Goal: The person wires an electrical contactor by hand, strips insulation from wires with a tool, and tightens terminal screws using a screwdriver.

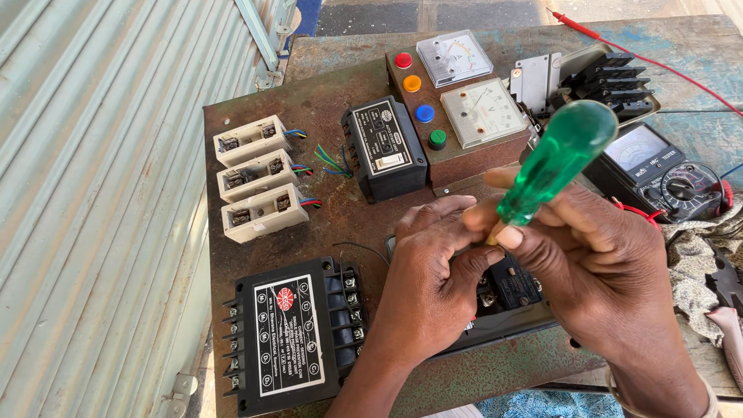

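Now | R hand grips green screwdriver | L hand steadies blk block beneath

The shaft and tip of the green-handled screwdriver are hidden behind the right hand, so where the tip sits cannot be told. The black component under both hands shows only in part, perhaps a contactor. The left hand covers its near side. The grey pliers are cut off by the right edge. The meter dials are too small to read.
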